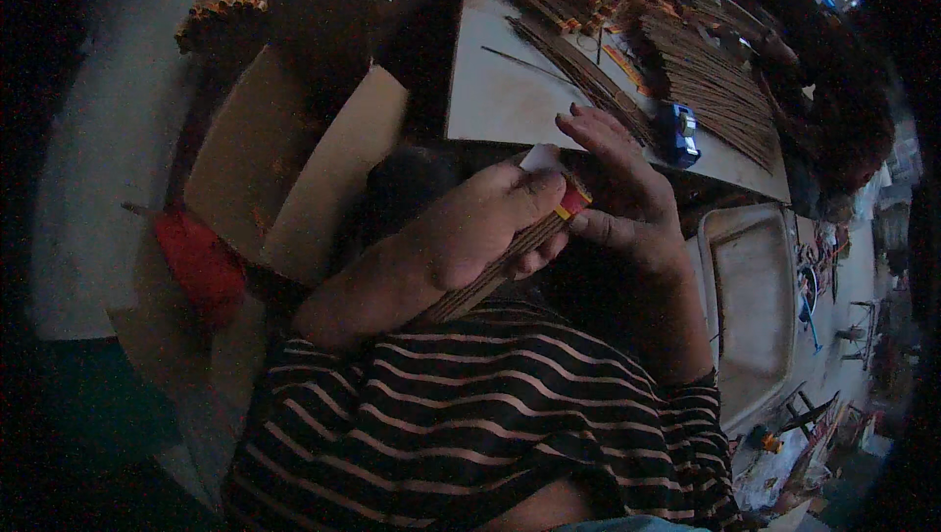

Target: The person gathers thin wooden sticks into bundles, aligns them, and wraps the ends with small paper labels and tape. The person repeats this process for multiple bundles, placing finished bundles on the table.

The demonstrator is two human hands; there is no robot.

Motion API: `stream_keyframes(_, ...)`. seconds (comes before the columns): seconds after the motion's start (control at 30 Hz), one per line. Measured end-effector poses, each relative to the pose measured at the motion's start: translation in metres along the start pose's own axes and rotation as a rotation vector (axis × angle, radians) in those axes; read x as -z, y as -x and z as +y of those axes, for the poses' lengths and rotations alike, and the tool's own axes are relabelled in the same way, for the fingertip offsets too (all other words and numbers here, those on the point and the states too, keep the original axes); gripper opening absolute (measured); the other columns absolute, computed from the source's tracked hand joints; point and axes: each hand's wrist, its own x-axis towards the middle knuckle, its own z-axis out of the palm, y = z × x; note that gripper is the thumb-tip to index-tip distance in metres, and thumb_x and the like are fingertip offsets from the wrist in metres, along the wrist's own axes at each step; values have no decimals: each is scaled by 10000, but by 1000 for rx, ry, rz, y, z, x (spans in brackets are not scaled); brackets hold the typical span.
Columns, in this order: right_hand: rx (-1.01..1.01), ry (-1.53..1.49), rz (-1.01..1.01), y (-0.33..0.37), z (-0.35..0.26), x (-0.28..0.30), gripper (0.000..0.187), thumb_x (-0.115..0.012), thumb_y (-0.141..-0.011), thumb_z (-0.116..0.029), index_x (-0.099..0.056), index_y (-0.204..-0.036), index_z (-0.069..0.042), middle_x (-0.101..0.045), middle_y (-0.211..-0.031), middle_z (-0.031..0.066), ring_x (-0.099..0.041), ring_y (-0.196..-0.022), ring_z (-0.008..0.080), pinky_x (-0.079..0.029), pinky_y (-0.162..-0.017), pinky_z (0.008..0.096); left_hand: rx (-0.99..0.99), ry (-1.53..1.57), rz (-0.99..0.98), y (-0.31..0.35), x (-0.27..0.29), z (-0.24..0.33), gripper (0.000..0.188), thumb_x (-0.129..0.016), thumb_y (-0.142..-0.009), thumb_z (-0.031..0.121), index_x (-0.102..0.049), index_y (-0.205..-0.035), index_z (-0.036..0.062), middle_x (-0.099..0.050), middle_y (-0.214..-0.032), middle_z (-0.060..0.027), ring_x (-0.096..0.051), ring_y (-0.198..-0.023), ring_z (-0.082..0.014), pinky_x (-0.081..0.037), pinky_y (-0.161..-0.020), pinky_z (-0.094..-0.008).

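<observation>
My left hand [490, 218] is closed around a bundle of thin brown incense sticks [470, 294], which slants up to the right in front of my striped shirt. A red and yellow paper band [572, 202] wraps the bundle near its upper end. A small white piece [538, 158] sticks up beside my left thumb. My right hand [627, 184] is open beside the bundle's upper end, its fingers stretched out and apart. Its thumb lies near the band; whether it touches is hard to tell in the dim light.
A white-topped table [490, 91] ahead carries many brown stick bundles [701, 81], loose sticks and a small blue object [680, 134]. Open cardboard boxes [338, 154] stand at left, near a red bag-like item [201, 267]. A pale tray [755, 306] lies at right.
</observation>
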Motion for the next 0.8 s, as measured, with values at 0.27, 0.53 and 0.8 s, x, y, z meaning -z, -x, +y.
stream_keyframes(0.27,207,216,-61,12,2,4,437,-703,-647,-152,-580,-1061,-85,-411,-1256,114,-294,-1218,316,-236,-994,434,-213,-384,30,7,-9,-8,719,-440,-896,254,78,-1337,22,-496,-873,-79,-474,-619,-96,-421,-506,-206)
stream_keyframes(0.53,-62,61,-241,23,-9,8,381,-754,-609,-222,-626,-927,-55,-389,-1240,150,-342,-1170,307,-291,-956,401,-158,-429,-31,11,-15,-27,760,-453,-890,281,110,-1328,19,-507,-817,-69,-453,-593,-67,-407,-502,-186)
stream_keyframes(0.8,-37,-21,-27,44,2,-7,233,-739,-631,-180,-585,-688,-14,-486,-954,83,-444,-941,219,-369,-793,318,-176,-324,21,12,-14,-28,702,-448,-892,294,9,-1340,4,-524,-726,-54,-474,-585,-75,-406,-512,-189)
